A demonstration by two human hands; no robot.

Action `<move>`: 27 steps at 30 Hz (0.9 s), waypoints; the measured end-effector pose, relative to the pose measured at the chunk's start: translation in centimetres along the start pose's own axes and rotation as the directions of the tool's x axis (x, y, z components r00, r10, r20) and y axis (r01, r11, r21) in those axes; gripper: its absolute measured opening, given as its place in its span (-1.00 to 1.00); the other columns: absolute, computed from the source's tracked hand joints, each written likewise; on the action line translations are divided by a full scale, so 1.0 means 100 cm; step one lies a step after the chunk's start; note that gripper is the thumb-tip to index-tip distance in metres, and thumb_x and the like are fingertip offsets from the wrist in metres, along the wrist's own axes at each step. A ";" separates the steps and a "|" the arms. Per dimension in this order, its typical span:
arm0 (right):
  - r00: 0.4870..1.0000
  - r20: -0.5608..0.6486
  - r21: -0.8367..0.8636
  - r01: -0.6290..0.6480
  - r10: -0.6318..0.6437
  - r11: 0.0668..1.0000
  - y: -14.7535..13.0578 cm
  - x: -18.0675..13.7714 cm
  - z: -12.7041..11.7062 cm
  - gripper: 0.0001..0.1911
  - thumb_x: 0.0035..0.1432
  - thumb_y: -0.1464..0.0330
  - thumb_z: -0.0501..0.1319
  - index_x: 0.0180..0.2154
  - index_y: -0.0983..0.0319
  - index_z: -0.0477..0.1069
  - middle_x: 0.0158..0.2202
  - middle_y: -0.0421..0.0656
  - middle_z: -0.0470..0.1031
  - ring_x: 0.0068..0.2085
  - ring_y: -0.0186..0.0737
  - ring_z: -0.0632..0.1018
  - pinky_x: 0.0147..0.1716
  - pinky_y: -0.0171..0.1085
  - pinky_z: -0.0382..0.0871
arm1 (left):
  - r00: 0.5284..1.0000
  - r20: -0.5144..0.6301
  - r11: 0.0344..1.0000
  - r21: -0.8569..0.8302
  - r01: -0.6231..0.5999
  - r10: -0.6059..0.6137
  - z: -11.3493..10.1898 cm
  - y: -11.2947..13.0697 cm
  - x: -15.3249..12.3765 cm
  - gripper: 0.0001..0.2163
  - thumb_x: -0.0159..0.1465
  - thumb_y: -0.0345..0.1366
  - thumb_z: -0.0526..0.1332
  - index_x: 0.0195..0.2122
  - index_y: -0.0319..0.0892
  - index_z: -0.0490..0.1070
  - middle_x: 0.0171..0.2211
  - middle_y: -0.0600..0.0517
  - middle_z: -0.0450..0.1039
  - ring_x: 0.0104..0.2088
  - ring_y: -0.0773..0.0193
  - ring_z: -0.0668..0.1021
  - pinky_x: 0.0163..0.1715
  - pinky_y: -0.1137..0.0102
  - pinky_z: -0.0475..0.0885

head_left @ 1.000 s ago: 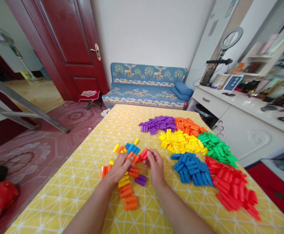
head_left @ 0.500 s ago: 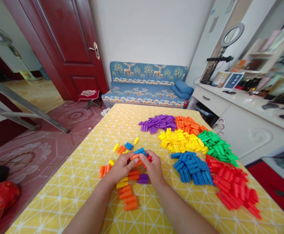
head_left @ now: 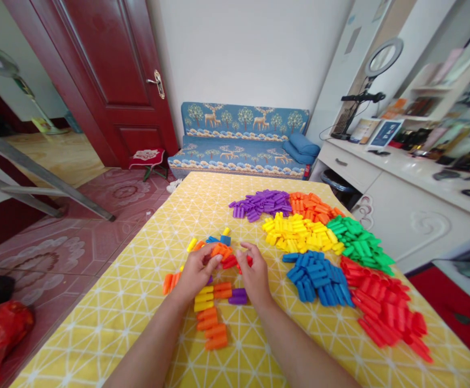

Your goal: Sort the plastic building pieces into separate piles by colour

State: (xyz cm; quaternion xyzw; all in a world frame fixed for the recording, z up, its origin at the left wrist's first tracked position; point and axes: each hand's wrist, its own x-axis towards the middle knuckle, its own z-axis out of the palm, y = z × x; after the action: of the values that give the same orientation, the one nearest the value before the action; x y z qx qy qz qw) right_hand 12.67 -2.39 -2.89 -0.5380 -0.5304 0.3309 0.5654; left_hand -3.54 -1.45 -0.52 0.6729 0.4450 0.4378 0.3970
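Note:
My left hand (head_left: 194, 275) is closed on a joined cluster of small plastic building blocks, its orange part (head_left: 222, 250) at the fingertips. A blue block (head_left: 225, 240) shows at the cluster's far side, and red blocks (head_left: 230, 262) run toward my right hand (head_left: 255, 272). That hand is curled around the red end, its thumb and forefinger partly apart; its lower fingers are hidden. Beneath, on the cloth, lie joined yellow blocks (head_left: 203, 299), orange blocks (head_left: 216, 337) and purple blocks (head_left: 238, 296). Left of my left hand are more orange blocks (head_left: 170, 282).
On the yellow-patterned tablecloth (head_left: 138, 328), sorted piles stand to the right: purple (head_left: 262, 203), orange (head_left: 313, 206), yellow (head_left: 299, 233), green (head_left: 359, 245), blue (head_left: 319, 277) and red (head_left: 388, 307). A blue sofa (head_left: 243, 145) is beyond the table, a white dresser (head_left: 412, 188) right.
The cluster has turned in my hands, showing more of its orange and red blocks. My right thumb and forefinger have spread and lifted slightly.

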 end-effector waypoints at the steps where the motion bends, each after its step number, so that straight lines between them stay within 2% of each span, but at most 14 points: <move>1: 1.000 0.001 0.016 -0.004 0.004 1.000 -0.001 -0.001 -0.001 -0.67 0.18 0.15 0.15 -0.11 0.21 0.41 -0.51 -0.27 0.41 -0.47 -0.31 0.43 -0.43 -0.35 0.30 | 1.000 -0.008 1.000 -0.008 -0.002 0.002 0.001 -0.001 0.000 -0.77 0.26 -0.14 0.15 -0.28 -0.21 0.44 -0.49 0.07 0.44 -0.45 0.29 0.47 -0.39 0.43 0.36; 5: 0.994 0.105 -0.001 0.022 -0.021 1.000 -0.006 -0.006 -0.002 -0.74 0.21 0.17 0.13 -0.29 0.20 0.46 -0.47 -0.23 0.48 -0.46 -0.30 0.45 -0.45 -0.36 0.29 | 1.000 0.002 1.000 -0.025 -0.016 0.016 0.003 -0.002 0.001 -0.74 0.26 -0.14 0.17 -0.16 -0.20 0.46 -0.31 0.00 0.53 -0.31 0.23 0.54 -0.25 0.39 0.43; 8: 0.989 0.124 -0.045 0.092 -0.086 0.995 -0.010 -0.008 -0.001 -0.78 0.13 0.21 0.22 -0.23 0.18 0.48 -0.35 -0.21 0.54 -0.35 -0.26 0.50 -0.35 -0.33 0.35 | 0.999 0.028 0.999 -0.011 -0.041 0.042 0.001 -0.002 0.001 -0.72 0.27 -0.16 0.16 -0.09 -0.19 0.47 -0.17 -0.05 0.55 -0.17 0.18 0.56 -0.11 0.32 0.42; 11: 0.981 0.106 -0.013 0.163 -0.160 0.987 -0.012 -0.008 0.000 -0.76 0.09 0.29 0.26 -0.17 0.17 0.48 -0.23 -0.16 0.54 -0.21 -0.21 0.51 -0.18 -0.28 0.37 | 0.999 0.028 0.999 0.023 -0.040 0.040 0.000 -0.004 0.001 -0.70 0.26 -0.17 0.18 -0.04 -0.19 0.48 -0.08 -0.08 0.54 -0.05 0.10 0.54 0.02 0.24 0.37; 15: 0.974 0.096 0.045 0.201 -0.204 0.979 -0.015 -0.008 -0.002 -0.85 0.14 0.33 0.21 -0.23 0.19 0.48 -0.25 -0.15 0.50 -0.24 -0.24 0.51 -0.24 -0.30 0.38 | 0.998 0.059 0.999 0.033 -0.031 0.029 0.001 -0.005 0.000 -0.66 0.25 -0.17 0.20 0.01 -0.18 0.47 -0.04 -0.09 0.53 -0.03 0.08 0.54 0.03 0.22 0.39; 22: 0.989 0.071 0.115 0.123 -0.131 0.986 -0.018 -0.011 -0.001 -0.85 0.15 0.34 0.20 -0.20 0.21 0.43 -0.28 -0.17 0.51 -0.30 -0.27 0.53 -0.30 -0.32 0.40 | 0.994 0.093 0.993 0.092 -0.070 0.062 0.002 -0.007 0.000 -0.67 0.27 -0.19 0.17 0.02 -0.17 0.47 -0.07 -0.05 0.55 -0.09 0.11 0.56 -0.04 0.27 0.43; 25: 0.999 0.016 0.209 0.034 -0.038 0.977 -0.016 -0.009 -0.002 -0.83 0.16 0.29 0.20 -0.21 0.22 0.40 -0.34 -0.20 0.50 -0.35 -0.29 0.52 -0.37 -0.33 0.42 | 0.994 0.090 0.986 0.150 -0.075 0.062 0.002 -0.012 0.001 -0.69 0.28 -0.19 0.14 -0.02 -0.18 0.49 -0.15 -0.05 0.59 -0.22 0.15 0.59 -0.18 0.32 0.48; 27: 0.999 -0.040 0.284 -0.023 0.036 0.958 -0.015 -0.007 -0.004 -0.80 0.15 0.26 0.21 -0.22 0.23 0.38 -0.40 -0.22 0.47 -0.40 -0.31 0.51 -0.41 -0.34 0.42 | 0.996 0.070 0.978 0.197 -0.071 0.059 0.002 -0.015 0.002 -0.71 0.29 -0.19 0.14 -0.07 -0.19 0.52 -0.19 -0.05 0.60 -0.24 0.16 0.60 -0.20 0.34 0.48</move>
State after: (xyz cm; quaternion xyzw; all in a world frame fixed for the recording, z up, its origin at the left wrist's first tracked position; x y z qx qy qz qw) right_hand 12.61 -3.42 -1.55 -0.4665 -0.4566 0.3998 0.6435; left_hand -3.66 -0.83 -1.90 0.7369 0.4514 0.3822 0.3272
